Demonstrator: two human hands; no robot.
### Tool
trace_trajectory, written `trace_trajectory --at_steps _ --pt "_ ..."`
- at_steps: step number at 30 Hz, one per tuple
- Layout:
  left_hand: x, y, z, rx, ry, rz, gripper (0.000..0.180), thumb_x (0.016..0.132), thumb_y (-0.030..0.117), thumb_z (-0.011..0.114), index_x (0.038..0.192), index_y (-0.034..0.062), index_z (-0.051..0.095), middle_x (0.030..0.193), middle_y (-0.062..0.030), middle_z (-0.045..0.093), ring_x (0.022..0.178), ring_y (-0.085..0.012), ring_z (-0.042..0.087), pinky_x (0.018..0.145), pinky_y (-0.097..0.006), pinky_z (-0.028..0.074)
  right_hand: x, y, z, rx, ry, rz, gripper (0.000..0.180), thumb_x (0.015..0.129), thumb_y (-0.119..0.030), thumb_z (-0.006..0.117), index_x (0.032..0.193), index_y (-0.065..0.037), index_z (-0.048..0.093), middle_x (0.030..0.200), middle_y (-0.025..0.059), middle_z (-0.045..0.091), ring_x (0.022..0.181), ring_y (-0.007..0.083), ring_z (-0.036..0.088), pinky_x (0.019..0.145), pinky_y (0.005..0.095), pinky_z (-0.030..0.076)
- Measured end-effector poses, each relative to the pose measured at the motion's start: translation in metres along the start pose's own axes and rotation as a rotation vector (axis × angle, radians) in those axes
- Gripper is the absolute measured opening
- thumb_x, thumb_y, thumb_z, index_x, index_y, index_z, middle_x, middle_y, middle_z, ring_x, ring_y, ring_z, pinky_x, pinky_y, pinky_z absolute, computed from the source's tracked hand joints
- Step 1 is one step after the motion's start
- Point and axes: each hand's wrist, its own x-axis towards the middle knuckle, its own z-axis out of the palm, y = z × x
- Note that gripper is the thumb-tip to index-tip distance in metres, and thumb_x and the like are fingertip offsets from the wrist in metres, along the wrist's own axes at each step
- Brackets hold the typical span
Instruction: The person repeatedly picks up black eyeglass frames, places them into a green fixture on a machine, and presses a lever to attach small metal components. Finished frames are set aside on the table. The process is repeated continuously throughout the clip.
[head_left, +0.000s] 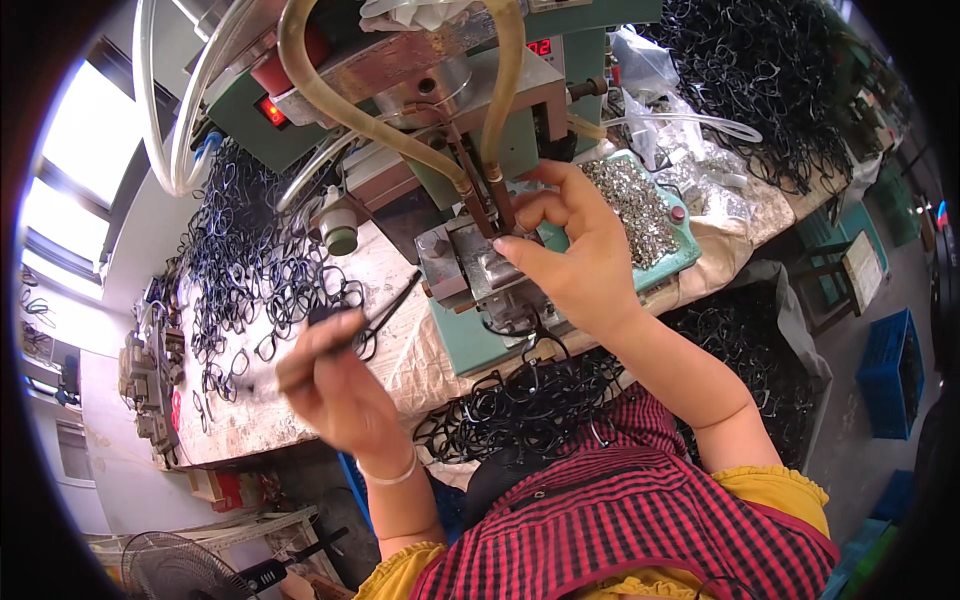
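My right hand (580,250) reaches into the bench machine. Its thumb and index finger close together beside the two upright electrodes (488,205), above the metal fixture block (485,262); whatever sits between the fingertips is too small to make out. My left hand (345,390) is raised over the left part of the bench, its fingers smeared by motion. A black eyeglass frame (372,335) with one straight temple shows right beside those fingers, and whether they grip it is unclear. Several dark eyeglass frames (530,400) lie heaped at the near bench edge against my apron.
A turquoise tray (685,252) of small metal parts (635,215) stands right of the machine. Piles of dark frames (250,230) cover the bench's left, with another heap (765,80) at far right. Hoses (510,80) hang over the machine. A blue crate (890,370) stands right.
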Motion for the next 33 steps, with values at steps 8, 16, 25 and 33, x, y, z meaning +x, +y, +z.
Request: trace_trajectory --at_steps 8,16,25,33 --pt "-0.001 0.015 0.042 0.450 -0.626 0.220 0.018 0.075 0.009 0.078 0.093 0.0094 0.075 0.097 -0.0106 0.076 0.079 -0.0269 0.067 0.082 -0.040 0.053 -0.003 -0.008 -0.039 -0.240 -0.140 -0.010 0.038 0.083 -0.008 0.064 0.121 -0.004 0.065 0.112 0.0130 0.070 0.112 0.0265 0.065 0.099 0.0367 0.048" --pt "-0.007 -0.015 0.049 0.534 -0.797 0.333 0.022 0.072 0.007 0.080 0.094 0.0105 0.075 0.100 -0.0073 0.075 0.082 -0.0291 0.064 0.082 -0.043 0.053 -0.007 0.097 -0.122 -1.075 0.115 -0.254 0.023 0.073 -0.018 0.080 0.095 -0.012 0.076 0.119 0.0182 0.066 0.123 0.0374 0.056 0.104 0.0452 0.045" --pt "-0.041 0.027 0.023 0.817 -0.657 0.291 0.029 0.080 0.021 0.081 0.106 0.0095 0.073 0.116 -0.0153 0.072 0.106 -0.0337 0.067 0.105 -0.051 0.046 -0.017 0.082 -0.118 -0.521 0.313 -0.052 0.013 0.091 -0.007 0.064 0.099 -0.001 0.072 0.095 0.0078 0.072 0.090 0.0169 0.067 0.082 0.0290 0.051" --pt "0.026 0.032 -0.150 1.490 0.108 -0.009 0.010 0.092 0.007 0.067 0.097 -0.0014 0.069 0.115 -0.0155 0.069 0.107 -0.0308 0.061 0.099 -0.041 0.043 0.002 0.106 -0.104 0.002 0.527 0.008 0.012 0.092 -0.006 0.070 0.103 -0.001 0.071 0.095 0.0026 0.070 0.087 0.0081 0.063 0.079 0.0221 0.049"
